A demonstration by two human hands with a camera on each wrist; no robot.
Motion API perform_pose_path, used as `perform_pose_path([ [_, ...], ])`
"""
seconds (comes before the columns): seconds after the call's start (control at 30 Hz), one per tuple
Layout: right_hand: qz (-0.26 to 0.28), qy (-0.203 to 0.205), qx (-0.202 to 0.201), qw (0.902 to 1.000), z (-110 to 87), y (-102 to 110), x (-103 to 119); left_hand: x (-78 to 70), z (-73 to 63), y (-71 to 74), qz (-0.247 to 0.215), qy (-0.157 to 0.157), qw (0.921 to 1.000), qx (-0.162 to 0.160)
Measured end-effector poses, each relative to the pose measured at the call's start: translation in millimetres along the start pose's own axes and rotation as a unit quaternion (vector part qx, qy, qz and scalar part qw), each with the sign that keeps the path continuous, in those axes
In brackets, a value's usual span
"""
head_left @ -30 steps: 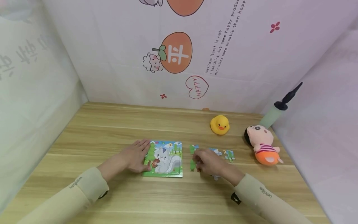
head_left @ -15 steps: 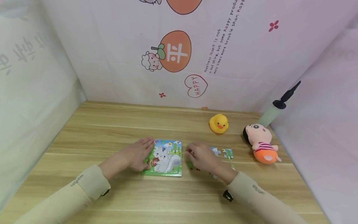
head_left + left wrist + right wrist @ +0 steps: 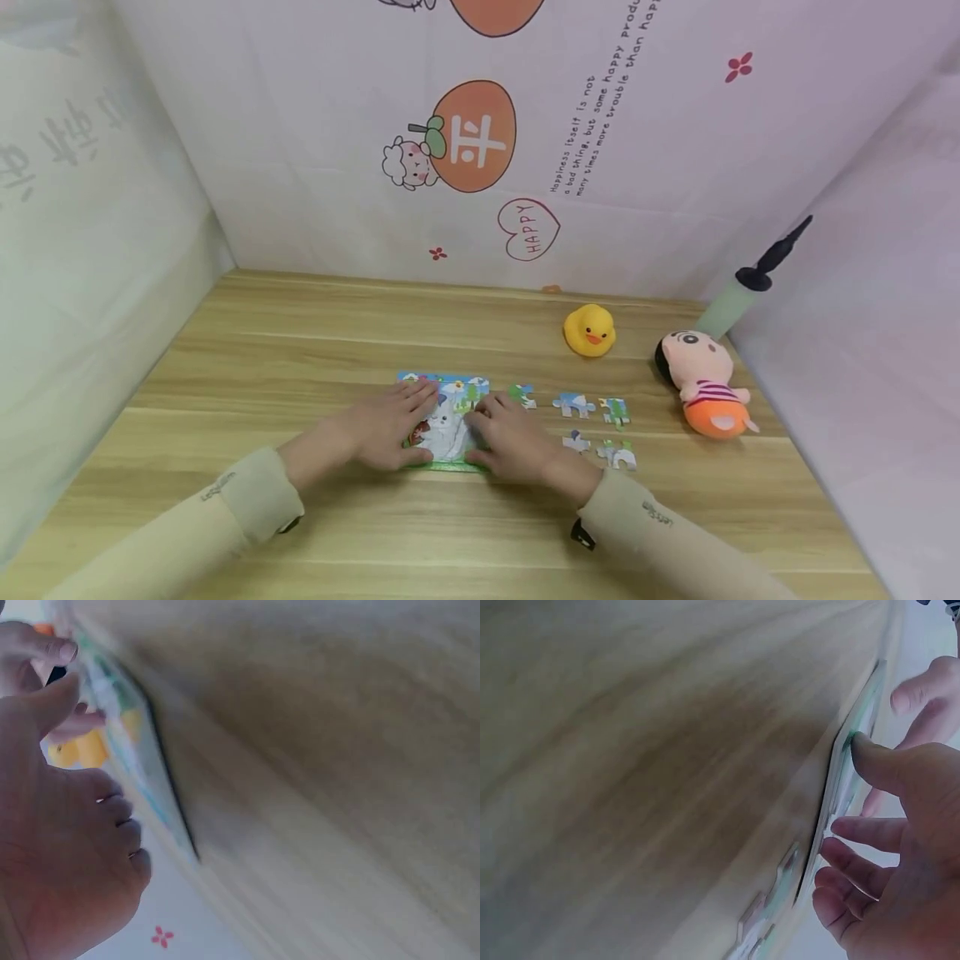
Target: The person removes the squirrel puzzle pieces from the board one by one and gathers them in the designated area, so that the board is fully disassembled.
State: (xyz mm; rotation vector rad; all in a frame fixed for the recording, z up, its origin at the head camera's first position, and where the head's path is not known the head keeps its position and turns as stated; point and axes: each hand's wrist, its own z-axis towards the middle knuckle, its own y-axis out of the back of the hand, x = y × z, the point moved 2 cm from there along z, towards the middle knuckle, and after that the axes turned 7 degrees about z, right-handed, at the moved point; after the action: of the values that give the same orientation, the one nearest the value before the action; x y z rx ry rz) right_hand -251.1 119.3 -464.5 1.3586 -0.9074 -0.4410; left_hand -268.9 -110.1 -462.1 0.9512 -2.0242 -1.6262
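On the puzzle (image 3: 452, 439), apparently, right hand (image 3: 519, 442) now

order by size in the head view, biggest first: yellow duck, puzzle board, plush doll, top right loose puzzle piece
1. Plush doll and puzzle board: too close to rank, as the left hand and right hand cover parts of the board
2. Yellow duck
3. Top right loose puzzle piece

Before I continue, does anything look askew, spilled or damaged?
Only the plush doll: it lies flat by the black-topped cylinder at the right, while the duck sits upright. No spill or damage shows, though the left hand and right hand cover part of the puzzle board.
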Motion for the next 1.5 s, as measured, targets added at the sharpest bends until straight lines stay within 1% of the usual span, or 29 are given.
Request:
perform_pose_path([
  [0.1,-0.002,-0.002,0.004,1.0,2.4,-4.5,0.8,0.1,3.0,-3.7,0.004,0.011,0.9999,-0.007],
  [0.23,0.006,0.0,0.008,0.9999,4.1,-5.7,4.2,5.2,5.1,-8.3,0.009,0.02,0.9997,-0.013],
  [0.37,0.019,0.002,0.004,0.9998,4.9,-5.8,5.4,9.5,5.8,-13.2,0.016,0.03,0.9994,-0.004],
  [0.53,0.041,-0.007,0.002,0.9991,6.5,-5.5,4.2,11.3,5.7,-14.2,-0.005,0.043,0.9991,0.004],
  [0.63,0.051,-0.013,0.003,0.9986,6.8,-5.0,3.7,11.3,5.7,-13.9,-0.009,0.044,0.999,0.007],
  [0.87,0.058,-0.021,0.0,0.9981,7.9,-2.9,2.5,12.3,8.9,-14.7,-0.002,0.041,0.9992,0.003],
  [1.07,0.078,-0.024,-0.002,0.9967,7.7,1.0,3.4,13.3,10.7,-14.4,0.003,0.041,0.9991,0.007],
  [1.33,0.097,-0.009,-0.01,0.9952,6.5,2.2,3.1,12.0,13.4,-13.5,0.003,0.037,0.9993,0.006],
  [1.43,0.115,0.007,-0.02,0.9932,4.1,2.8,3.8,12.7,13.4,-14.3,0.006,0.039,0.9992,0.01],
  [1.5,0.123,0.025,-0.031,0.9916,1.1,3.6,5.4,12.8,13.6,-15.0,0.001,0.038,0.9992,0.01],
])
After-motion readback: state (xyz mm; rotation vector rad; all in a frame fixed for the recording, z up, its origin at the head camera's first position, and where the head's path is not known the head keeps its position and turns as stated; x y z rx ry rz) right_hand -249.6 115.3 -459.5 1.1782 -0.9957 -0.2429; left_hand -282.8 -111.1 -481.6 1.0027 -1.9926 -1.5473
